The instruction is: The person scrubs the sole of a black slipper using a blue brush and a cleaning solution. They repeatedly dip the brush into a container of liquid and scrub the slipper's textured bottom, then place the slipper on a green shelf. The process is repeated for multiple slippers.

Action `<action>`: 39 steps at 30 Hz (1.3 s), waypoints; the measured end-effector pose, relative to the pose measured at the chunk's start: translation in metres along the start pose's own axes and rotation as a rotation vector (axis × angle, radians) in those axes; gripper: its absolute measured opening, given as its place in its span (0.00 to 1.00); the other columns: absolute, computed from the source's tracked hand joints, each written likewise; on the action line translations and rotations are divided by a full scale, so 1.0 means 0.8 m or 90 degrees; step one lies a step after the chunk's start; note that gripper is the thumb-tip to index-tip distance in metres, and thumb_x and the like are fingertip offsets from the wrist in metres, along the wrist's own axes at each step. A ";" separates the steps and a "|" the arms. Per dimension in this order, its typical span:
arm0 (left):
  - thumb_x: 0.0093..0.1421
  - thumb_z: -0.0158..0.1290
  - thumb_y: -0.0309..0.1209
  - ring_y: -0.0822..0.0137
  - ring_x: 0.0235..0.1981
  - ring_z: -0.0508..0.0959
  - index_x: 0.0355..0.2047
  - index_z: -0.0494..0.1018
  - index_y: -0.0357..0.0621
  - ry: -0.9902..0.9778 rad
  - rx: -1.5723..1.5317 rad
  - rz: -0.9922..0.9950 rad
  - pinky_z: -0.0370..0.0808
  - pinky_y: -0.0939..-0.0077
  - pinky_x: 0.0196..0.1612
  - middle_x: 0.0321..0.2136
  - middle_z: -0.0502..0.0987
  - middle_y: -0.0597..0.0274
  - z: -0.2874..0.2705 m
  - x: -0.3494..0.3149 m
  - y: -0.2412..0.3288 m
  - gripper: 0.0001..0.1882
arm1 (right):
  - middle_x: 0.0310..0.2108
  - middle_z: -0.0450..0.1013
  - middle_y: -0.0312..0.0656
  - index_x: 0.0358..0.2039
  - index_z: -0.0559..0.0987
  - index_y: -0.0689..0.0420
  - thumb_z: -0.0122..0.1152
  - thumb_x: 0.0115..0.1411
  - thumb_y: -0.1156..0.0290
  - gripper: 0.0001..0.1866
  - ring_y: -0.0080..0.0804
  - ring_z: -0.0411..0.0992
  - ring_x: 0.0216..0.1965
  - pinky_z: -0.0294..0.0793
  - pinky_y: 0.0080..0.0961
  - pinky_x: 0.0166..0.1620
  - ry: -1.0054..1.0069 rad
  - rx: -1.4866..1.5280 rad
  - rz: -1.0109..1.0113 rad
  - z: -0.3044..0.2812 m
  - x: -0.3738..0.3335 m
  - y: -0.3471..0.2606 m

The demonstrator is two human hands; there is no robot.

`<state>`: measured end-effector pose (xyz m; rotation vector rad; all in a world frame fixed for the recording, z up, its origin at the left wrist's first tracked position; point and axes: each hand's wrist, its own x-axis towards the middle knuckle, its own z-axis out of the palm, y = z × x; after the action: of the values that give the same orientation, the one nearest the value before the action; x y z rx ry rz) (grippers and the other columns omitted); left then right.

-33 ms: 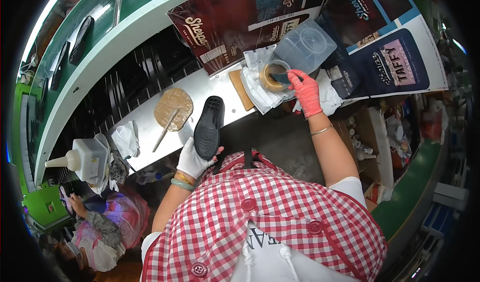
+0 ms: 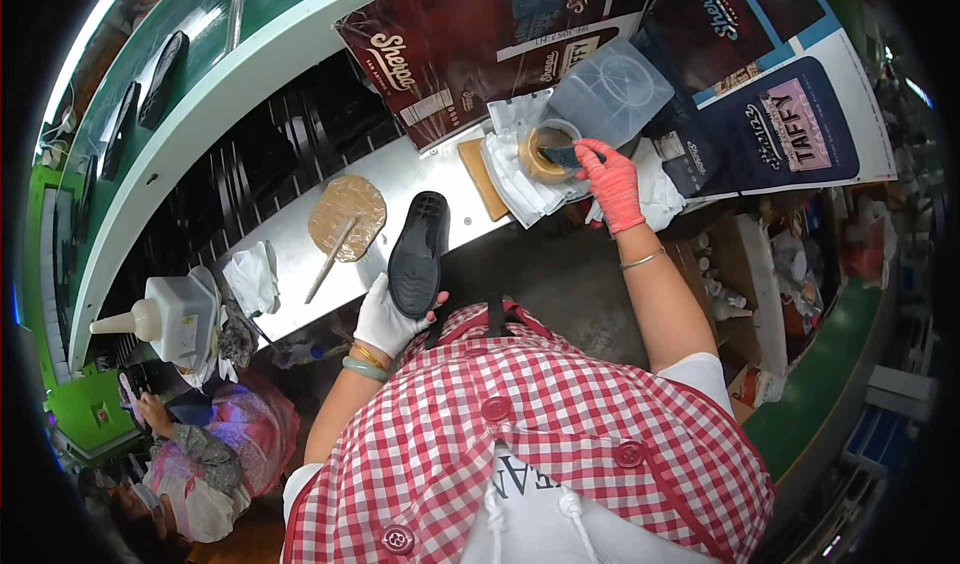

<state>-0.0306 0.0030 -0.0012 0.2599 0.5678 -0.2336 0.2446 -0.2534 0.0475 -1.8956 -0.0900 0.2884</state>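
My left hand [image 2: 388, 320], in a white glove with bare fingertips, grips the heel end of a black shoe sole [image 2: 417, 254]. The sole is tilted, its toe end pointing away over the bench edge. In a coral-red glove, my right hand [image 2: 611, 184] pinches a dark, flat tool [image 2: 562, 156]. That tool's lower end is inside a clear cup [image 2: 540, 171] with a tan-coloured inside; its tip is hidden. White cloths lie under and around the cup, and a tan block [image 2: 482, 181] sits to their left.
On the metal bench [image 2: 300, 232] lie a round tan lid [image 2: 346, 214] with a stick and a crumpled white cloth [image 2: 252, 276]. A nozzle bottle [image 2: 180, 316] stands at left. Behind the cup are a translucent container [image 2: 612, 89] and printed cardboard [image 2: 450, 54]. A co-worker [image 2: 215, 454] sits at lower left.
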 end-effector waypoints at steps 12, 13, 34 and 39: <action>0.65 0.35 0.52 0.42 0.53 0.68 0.59 0.56 0.44 -0.202 -0.053 0.085 0.74 0.50 0.45 0.55 0.64 0.46 0.111 0.002 -0.003 0.31 | 0.28 0.74 0.36 0.40 0.76 0.60 0.53 0.63 0.63 0.13 0.17 0.72 0.21 0.65 0.07 0.20 -0.183 0.384 0.026 0.026 -0.114 -0.104; 0.65 0.36 0.52 0.42 0.53 0.68 0.59 0.56 0.44 -0.209 -0.053 0.095 0.74 0.49 0.45 0.55 0.64 0.45 0.122 -0.003 -0.004 0.31 | 0.28 0.75 0.37 0.40 0.76 0.60 0.51 0.64 0.63 0.13 0.17 0.73 0.22 0.67 0.08 0.22 -0.198 0.358 0.029 0.032 -0.130 -0.122; 0.60 0.48 0.51 0.45 0.58 0.63 0.62 0.53 0.43 -0.255 0.174 0.154 0.71 0.50 0.51 0.59 0.59 0.48 0.180 -0.031 -0.028 0.36 | 0.27 0.76 0.37 0.40 0.77 0.62 0.52 0.63 0.71 0.10 0.19 0.74 0.24 0.70 0.12 0.21 -0.070 0.381 -0.144 0.043 -0.155 -0.168; 0.58 0.52 0.48 0.44 0.58 0.63 0.62 0.51 0.45 -0.252 0.218 0.138 0.71 0.50 0.52 0.58 0.59 0.50 0.181 -0.033 -0.029 0.38 | 0.27 0.76 0.36 0.39 0.78 0.61 0.53 0.62 0.70 0.10 0.19 0.74 0.23 0.67 0.11 0.20 -0.044 0.394 -0.163 0.031 -0.137 -0.178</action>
<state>0.0130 -0.0592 0.1268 0.5890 0.1010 -0.1643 0.1443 -0.2046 0.1905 -1.2445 -0.2571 0.1779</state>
